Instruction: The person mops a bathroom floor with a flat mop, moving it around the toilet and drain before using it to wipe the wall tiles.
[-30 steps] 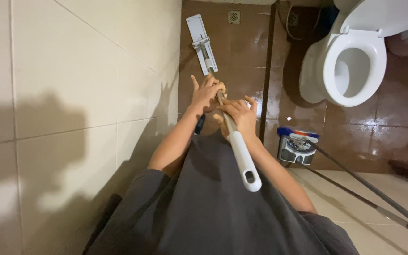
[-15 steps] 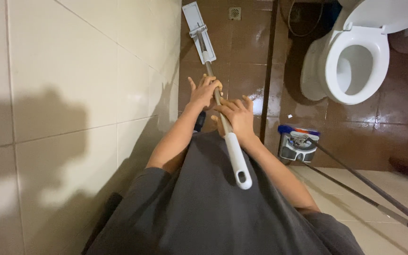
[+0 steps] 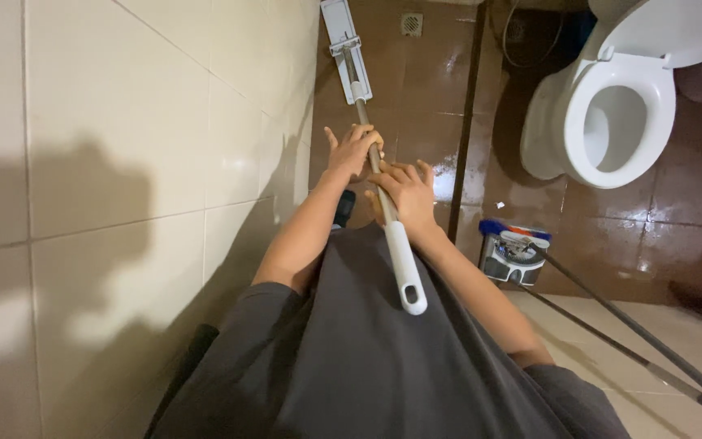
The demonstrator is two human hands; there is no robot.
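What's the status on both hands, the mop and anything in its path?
Left hand and right hand both shut on mop handle. Mop head flat on brown floor by wall. Path ahead clear; toilet off right.

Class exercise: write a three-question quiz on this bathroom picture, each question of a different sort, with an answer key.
1. True or false: both hands grip the mop handle.
2. Which hand sits farther down the pole toward the flat mop head? A left hand, B right hand
3. Fill in: the seat of the toilet is ____.

Key: 1 true. 2 A. 3 down, with the lid raised.
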